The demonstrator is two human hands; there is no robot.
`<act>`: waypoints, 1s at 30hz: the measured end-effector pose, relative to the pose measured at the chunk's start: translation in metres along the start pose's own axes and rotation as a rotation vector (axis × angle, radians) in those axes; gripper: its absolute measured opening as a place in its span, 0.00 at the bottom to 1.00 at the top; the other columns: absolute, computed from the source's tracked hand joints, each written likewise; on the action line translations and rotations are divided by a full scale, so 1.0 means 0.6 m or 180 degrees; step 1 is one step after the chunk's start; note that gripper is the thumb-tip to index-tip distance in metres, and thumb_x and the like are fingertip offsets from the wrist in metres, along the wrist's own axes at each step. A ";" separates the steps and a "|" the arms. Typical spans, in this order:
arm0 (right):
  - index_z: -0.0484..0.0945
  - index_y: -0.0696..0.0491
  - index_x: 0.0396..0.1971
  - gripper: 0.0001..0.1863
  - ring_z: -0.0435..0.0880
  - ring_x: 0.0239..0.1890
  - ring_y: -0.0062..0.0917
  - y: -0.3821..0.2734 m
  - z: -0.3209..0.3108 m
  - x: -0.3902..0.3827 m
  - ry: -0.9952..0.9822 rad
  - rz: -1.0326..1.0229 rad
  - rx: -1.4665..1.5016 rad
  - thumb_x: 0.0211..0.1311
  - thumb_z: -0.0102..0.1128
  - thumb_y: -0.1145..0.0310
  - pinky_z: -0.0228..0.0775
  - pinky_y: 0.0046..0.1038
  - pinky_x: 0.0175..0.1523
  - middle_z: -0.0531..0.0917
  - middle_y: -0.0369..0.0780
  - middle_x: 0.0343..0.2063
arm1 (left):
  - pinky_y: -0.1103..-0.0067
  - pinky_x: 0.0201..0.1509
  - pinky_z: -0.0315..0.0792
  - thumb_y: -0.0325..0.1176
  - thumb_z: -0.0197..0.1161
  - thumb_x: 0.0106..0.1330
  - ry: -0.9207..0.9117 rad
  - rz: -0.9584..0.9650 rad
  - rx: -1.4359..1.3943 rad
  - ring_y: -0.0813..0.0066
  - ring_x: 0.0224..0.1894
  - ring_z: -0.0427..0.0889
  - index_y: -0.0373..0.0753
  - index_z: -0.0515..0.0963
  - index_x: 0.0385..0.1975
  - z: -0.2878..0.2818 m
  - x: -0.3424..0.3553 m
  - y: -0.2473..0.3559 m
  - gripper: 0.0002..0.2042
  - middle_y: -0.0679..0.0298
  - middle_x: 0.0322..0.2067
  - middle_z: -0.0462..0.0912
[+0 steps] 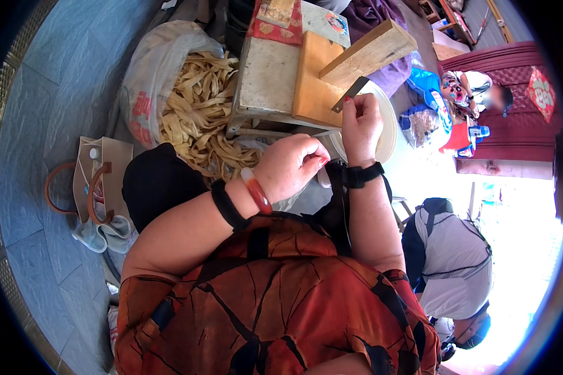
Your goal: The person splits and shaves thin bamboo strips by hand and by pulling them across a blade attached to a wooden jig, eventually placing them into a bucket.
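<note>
Between the fingers of my right hand (363,128) is a dark, flat metal blade (355,90), slanting up beside a wooden board (313,78). My left hand (291,165) is closed in a pinch in front of my body, and whatever it may hold cannot be made out. A thick wooden block (372,53) stands up from the board, which lies on a worn box-like stand (263,78). Below the blade, a round white tub (389,122) is partly hidden by my right hand. Left of the stand, a plastic bag (147,69) holds many pale, flat strips (197,94).
A beige handbag (116,156) with brown handles sits on grey floor tiles to the left. At right, a person in a striped top (460,269) bends over close by. Farther off, another person (475,87) is near blue and clear packages (422,122).
</note>
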State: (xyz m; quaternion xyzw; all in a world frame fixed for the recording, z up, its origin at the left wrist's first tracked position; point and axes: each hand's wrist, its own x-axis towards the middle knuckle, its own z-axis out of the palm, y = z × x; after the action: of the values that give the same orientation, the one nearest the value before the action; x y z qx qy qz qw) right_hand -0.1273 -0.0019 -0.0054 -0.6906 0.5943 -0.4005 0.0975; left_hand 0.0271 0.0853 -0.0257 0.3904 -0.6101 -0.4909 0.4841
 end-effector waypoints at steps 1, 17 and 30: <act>0.72 0.56 0.24 0.07 0.77 0.20 0.27 -0.001 0.000 0.001 -0.0013 0.0032 -0.0025 0.56 0.59 0.72 0.70 0.28 0.29 0.78 0.39 0.17 | 0.82 0.34 0.72 0.21 0.59 0.60 -0.0004 0.0003 0.0007 0.77 0.28 0.77 0.34 0.77 0.32 0.000 0.000 0.000 0.03 0.63 0.28 0.77; 0.73 0.56 0.20 0.06 0.80 0.21 0.35 -0.005 0.007 0.027 -0.0104 0.0171 -0.0591 0.50 0.57 0.70 0.72 0.33 0.30 0.79 0.42 0.16 | 0.81 0.33 0.73 0.21 0.59 0.60 -0.0012 0.0096 0.0053 0.75 0.28 0.78 0.34 0.78 0.31 -0.001 -0.003 0.007 0.03 0.61 0.28 0.78; 0.73 0.56 0.19 0.07 0.80 0.21 0.36 -0.014 0.009 0.030 -0.0163 0.0295 -0.0626 0.50 0.57 0.70 0.72 0.34 0.30 0.79 0.43 0.16 | 0.79 0.34 0.73 0.21 0.59 0.59 -0.0016 0.0113 0.0098 0.70 0.28 0.79 0.34 0.78 0.31 0.001 -0.006 0.004 0.03 0.59 0.28 0.78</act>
State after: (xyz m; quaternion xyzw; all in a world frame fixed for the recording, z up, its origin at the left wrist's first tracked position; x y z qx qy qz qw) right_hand -0.1184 -0.0176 0.0040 -0.6786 0.6593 -0.3175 0.0629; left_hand 0.0271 0.0894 -0.0239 0.3857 -0.6256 -0.4738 0.4851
